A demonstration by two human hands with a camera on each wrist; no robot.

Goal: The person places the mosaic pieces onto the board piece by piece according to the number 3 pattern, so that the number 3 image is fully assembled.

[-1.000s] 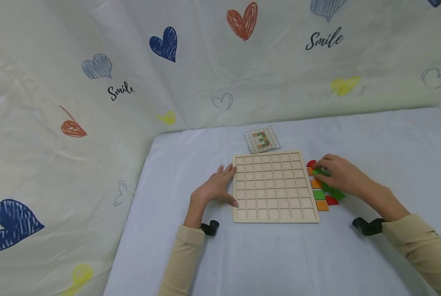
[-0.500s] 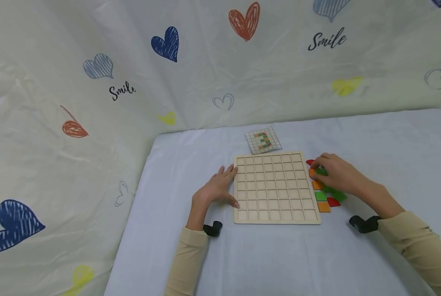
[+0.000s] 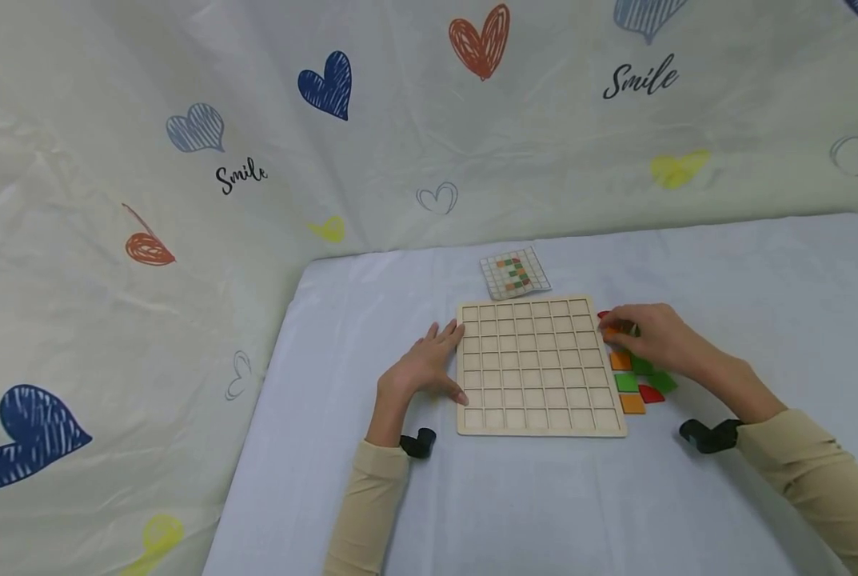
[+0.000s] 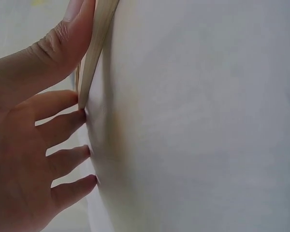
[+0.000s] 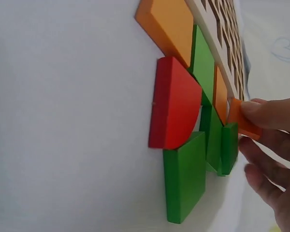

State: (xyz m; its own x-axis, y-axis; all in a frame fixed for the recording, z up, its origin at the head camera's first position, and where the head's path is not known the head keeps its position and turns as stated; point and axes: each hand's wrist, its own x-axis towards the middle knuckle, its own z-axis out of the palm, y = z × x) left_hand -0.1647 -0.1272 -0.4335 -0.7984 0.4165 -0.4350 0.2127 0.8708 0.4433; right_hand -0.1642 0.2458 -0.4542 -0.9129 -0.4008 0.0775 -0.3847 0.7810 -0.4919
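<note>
A wooden grid board (image 3: 541,366) with bare square cells lies on the white-covered table in the head view. My left hand (image 3: 423,366) rests at its left edge, fingers spread, with the thumb over the near-left rim. Beyond the opposite edge, my right hand (image 3: 659,334) pinches an orange square tile (image 5: 238,117) between thumb and fingers. Around it lie green tiles (image 5: 186,176), a red quarter-round tile (image 5: 180,106) and more orange squares (image 5: 170,26), several in all. My right fingers partly hide the far end of this group in the head view.
A small pattern card (image 3: 515,273) with a coloured grid lies behind the board, near its far edge. Behind the table hangs a white cloth (image 3: 544,160) printed with hearts. Each wrist carries a black camera mount, such as the right one (image 3: 709,437).
My right fingers have shifted from over a green tile to the orange square, which they now pinch. My left hand has stayed at the board's edge. The head view has shifted slightly.
</note>
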